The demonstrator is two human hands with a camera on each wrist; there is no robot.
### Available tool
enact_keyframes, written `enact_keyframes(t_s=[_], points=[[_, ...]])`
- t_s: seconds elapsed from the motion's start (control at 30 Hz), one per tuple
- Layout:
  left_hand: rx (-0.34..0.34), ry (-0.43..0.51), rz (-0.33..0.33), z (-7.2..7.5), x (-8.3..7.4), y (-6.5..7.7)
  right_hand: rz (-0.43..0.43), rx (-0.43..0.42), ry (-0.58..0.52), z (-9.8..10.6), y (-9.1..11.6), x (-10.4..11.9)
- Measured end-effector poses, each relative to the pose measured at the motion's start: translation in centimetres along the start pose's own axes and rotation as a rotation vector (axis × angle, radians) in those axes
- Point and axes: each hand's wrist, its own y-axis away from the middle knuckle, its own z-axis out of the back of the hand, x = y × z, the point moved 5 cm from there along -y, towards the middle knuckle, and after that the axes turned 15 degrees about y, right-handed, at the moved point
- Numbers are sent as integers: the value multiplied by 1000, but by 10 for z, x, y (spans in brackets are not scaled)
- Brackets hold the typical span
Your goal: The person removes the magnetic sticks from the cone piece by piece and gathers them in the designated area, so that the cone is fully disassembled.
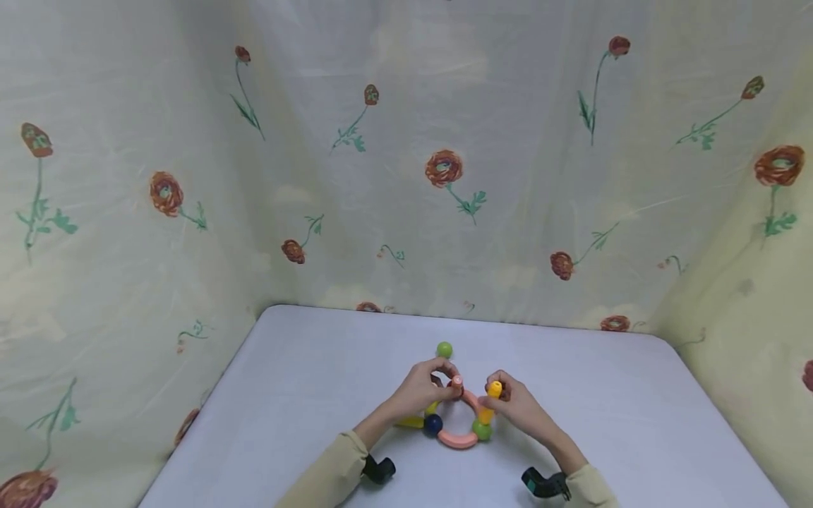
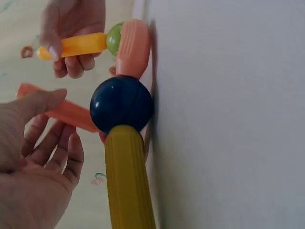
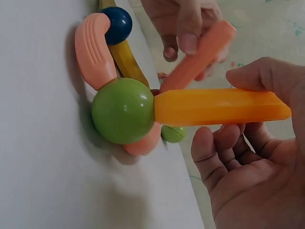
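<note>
Two sleeves [image 1: 322, 471] [image 1: 591, 487] — two hands [image 1: 424, 389] [image 1: 519, 409] pinching two sticks [image 3: 214, 107] [image 3: 200, 56]

white table [image 1: 317, 374] | pale cloth [image 1: 514, 99] behind and at both sides | red-brown flowers [image 1: 444, 169]

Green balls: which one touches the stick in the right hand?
The nearer green ball, under the orange-yellow stick the right hand pinches; the other green ball sits farther back, beyond the left hand.

The left wrist view cuts off my left hand [image 2: 35, 183] and the yellow rod [image 2: 127, 176]; the right wrist view crops my right hand [image 3: 257, 176].
</note>
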Motion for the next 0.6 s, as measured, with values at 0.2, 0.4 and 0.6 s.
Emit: enact_keyframes(t_s=[0.2, 0.4, 0.6], points=[[151, -104, -40, 0, -3, 9, 11, 16, -20, 8, 0, -8], [352, -339, -113, -10, -6, 19, 24, 43, -42, 11, -2, -15], [418, -370, -54, -14, -2, 23, 23, 52, -35, 12, -4, -19]])
